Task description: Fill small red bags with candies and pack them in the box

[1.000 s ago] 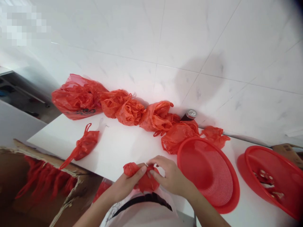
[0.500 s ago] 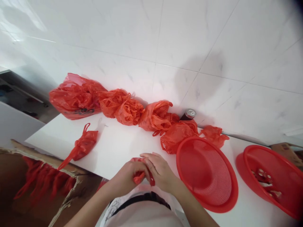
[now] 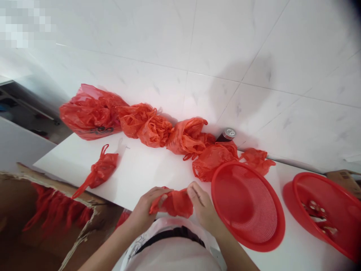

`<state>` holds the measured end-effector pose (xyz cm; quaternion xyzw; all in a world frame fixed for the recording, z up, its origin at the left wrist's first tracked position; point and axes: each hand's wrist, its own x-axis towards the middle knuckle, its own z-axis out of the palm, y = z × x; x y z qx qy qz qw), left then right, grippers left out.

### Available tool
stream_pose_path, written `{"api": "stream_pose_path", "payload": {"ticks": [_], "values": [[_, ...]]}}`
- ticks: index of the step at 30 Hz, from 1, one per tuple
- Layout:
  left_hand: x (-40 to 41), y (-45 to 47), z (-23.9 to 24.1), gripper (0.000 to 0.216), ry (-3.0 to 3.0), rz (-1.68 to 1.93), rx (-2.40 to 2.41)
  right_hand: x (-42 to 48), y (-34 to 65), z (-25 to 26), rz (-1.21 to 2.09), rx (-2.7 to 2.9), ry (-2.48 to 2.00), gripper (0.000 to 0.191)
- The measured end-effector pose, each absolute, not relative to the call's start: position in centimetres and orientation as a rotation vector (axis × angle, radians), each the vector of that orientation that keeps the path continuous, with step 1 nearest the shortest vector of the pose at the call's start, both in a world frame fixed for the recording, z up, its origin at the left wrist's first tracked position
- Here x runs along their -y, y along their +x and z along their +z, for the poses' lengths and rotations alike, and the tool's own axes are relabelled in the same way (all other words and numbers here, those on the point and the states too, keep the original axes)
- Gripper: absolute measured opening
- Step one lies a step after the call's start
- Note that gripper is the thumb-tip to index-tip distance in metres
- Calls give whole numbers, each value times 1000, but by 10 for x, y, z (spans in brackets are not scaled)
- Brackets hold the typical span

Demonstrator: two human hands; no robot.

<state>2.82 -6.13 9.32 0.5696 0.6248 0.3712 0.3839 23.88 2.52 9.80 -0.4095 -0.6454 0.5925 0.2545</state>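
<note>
White counter [image 3: 146,169] against a white tiled wall. At its near edge I see both hands closed on one crumpled red bag [image 3: 175,203]: left hand [image 3: 145,207] pinching one end, right hand [image 3: 204,209] gripping the other, the bag held just above the edge. Left of it, near the left corner, lies one knotted bag [image 3: 98,171]. Along the back edge runs a row of loose bags [image 3: 153,130], with a dark can [image 3: 227,134] behind them. Right of the hands: an empty mesh basket [image 3: 248,203], then a second basket [image 3: 338,203] with small unclear pieces. Below the left corner, a cardboard box [image 3: 84,205] holds red bundles [image 3: 50,210]. In my judgement, the work is only part done: some bags are bundled, and the whole row remains.
</note>
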Motion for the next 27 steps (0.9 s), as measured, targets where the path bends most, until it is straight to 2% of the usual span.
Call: {"api": "stream_pose_path", "payload": {"ticks": [4, 7, 10, 14, 22, 27], "values": [[80, 8, 91, 30, 1296, 944, -1701, -55, 268, 77, 1466, 1585, -1273, 34], [86, 13, 84, 31, 1272, 1007, -1678, -65, 273, 69, 1276, 1654, -1353, 33], [86, 32, 78, 36, 1255, 1156, -1555, -50, 256, 68, 1058, 1804, -1396, 32], [85, 54, 77, 43, 1127, 1240, -1441, -8, 226, 56, 1057, 2022, -1327, 30], [93, 48, 48, 32, 1266, 852, -1750, 7, 219, 32, 1159, 2203, -1332, 27], [91, 43, 25, 37, 1174, 678, -1857, -3, 215, 14, 1133, 2259, -1390, 27]]}}
